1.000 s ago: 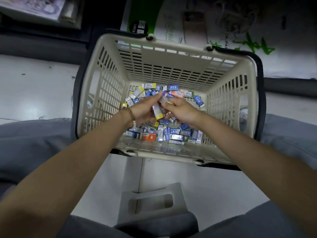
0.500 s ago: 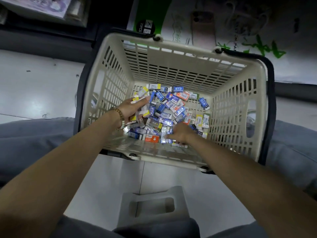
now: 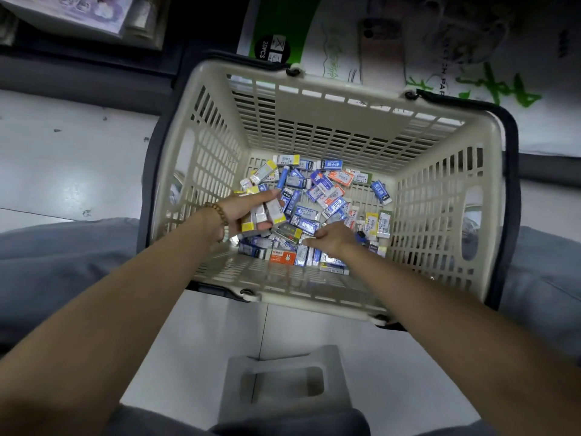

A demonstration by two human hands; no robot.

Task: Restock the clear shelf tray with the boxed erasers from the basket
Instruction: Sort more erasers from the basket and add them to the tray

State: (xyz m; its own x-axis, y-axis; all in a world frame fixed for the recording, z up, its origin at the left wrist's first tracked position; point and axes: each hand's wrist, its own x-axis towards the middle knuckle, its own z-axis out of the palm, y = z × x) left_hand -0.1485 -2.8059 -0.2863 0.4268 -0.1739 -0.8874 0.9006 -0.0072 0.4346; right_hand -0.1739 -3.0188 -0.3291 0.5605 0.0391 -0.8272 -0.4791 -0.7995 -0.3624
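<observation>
A: Floor?
B: White tiles, scuffed, dimly lit.
A: Furniture?
B: Grey plastic stool nearest the camera. Dark plinth on the far side, with a green-white sketch paper pack above it.

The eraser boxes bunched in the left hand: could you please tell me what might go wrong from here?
1. The left hand grips several yellow-ended eraser boxes at once; adding more could let one slip back into the basket.
2. The right hand reaches into a mixed pile of blue, orange and yellow boxes, so a mismatched kind might get picked.
</observation>
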